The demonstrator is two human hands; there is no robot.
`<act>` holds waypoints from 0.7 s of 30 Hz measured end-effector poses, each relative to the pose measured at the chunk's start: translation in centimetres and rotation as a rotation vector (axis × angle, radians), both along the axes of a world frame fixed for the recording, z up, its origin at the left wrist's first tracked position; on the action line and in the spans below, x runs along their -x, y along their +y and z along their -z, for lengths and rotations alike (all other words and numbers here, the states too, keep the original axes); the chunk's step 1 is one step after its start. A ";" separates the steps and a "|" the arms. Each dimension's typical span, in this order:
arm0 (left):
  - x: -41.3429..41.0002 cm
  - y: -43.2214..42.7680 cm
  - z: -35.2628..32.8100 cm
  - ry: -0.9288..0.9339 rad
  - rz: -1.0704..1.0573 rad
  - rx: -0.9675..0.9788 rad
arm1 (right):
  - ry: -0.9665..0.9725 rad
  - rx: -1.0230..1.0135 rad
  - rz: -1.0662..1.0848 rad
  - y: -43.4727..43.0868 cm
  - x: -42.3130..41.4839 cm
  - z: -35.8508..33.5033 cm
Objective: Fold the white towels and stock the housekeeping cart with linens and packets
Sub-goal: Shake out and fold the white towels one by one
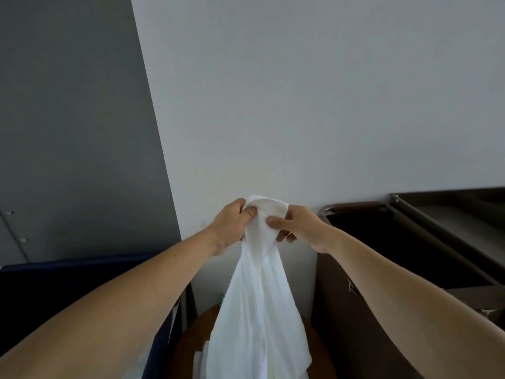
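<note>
a white towel (257, 291) hangs in the lower middle of the frame, held up by its top edge against a pale wall (300, 91) that fills most of the upper picture. the left hand (231, 224) grips the bunched top of the cloth from the left, fingers curled round it with the thumb pressed on the front. the right hand (295, 227) pinches the same top edge from the right, its thumb flat on the front of the cloth and the other fingers curled behind. the two hands sit close together, just left and right of the frame's centre line, with a small fold of cloth arching between and above them. both bare forearms reach in from the lower corners. below the hands the towel falls in long loose folds, widening toward the bottom edge, where it hangs over a round brown surface (191, 337) with more white cloth (199, 359) lying on it. at the right, a dark brown cart (363, 212) with a rounded top rail stands against the wall; its top opening looks dark and its contents cannot be made out. at the lower left is a dark blue panel (54, 280), and above it a grey wall (68, 105) fills the upper left.
</note>
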State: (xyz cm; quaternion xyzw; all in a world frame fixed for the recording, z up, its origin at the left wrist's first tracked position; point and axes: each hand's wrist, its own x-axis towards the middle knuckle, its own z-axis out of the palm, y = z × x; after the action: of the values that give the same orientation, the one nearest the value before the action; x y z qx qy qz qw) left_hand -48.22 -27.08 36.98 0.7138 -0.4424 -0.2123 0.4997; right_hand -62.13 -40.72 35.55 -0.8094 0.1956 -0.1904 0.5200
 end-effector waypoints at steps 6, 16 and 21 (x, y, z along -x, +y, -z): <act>-0.4 0.3 -0.6 0.038 0.015 0.027 | -0.180 0.194 0.289 0.2 -0.4 -2.6; 0.1 2.1 -3.5 0.275 0.147 0.071 | -0.314 0.183 0.224 2.6 -1.6 -4.4; 1.2 2.6 -2.1 0.099 0.179 -0.084 | -0.311 0.176 0.133 3.5 -1.2 -4.2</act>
State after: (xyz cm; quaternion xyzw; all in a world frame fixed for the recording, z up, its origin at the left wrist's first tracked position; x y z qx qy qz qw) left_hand -49.40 -24.48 39.07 0.6806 -0.4696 -0.3095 0.4696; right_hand -60.95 -37.19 39.72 -0.7978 0.1486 -0.3636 0.4574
